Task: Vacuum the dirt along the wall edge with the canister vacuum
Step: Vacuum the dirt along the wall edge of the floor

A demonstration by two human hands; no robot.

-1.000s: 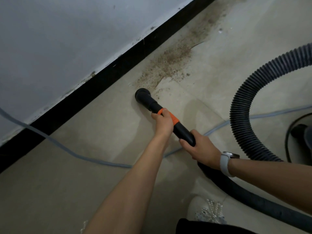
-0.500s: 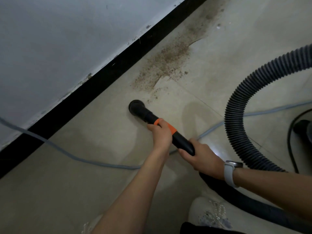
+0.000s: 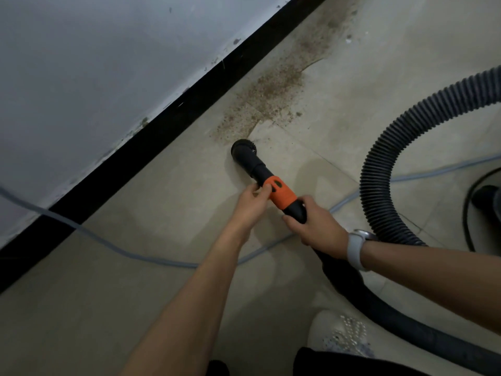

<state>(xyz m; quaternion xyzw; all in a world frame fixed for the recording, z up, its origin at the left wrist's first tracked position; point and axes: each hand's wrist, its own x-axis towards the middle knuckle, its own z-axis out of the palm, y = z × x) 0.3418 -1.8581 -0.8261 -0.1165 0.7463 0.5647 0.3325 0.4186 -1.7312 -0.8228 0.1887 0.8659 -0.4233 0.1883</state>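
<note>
A band of brown dirt [image 3: 271, 99] lies on the tiled floor along the black skirting board [image 3: 162, 137]. The black round vacuum nozzle [image 3: 242, 151] sits at the dirt's near end, bristles showing on its right side. Behind it runs a black tube with an orange collar [image 3: 279, 195]. My left hand [image 3: 253, 202] pinches the tube at the collar's front end. My right hand [image 3: 314, 226] grips the black tube just behind the collar. The ribbed black hose [image 3: 379, 169] loops from there to the right.
A grey cable [image 3: 113, 249] runs across the floor from the wall under my arms to the right. Part of the dark canister [image 3: 488, 199] shows at the right edge. My white shoe [image 3: 339, 335] is at the bottom. The grey wall [image 3: 95, 63] fills the upper left.
The nozzle has moved forward to the dirt's near edge and tilted, showing its bristles. My left hand has slipped off the orange collar to its front end.
</note>
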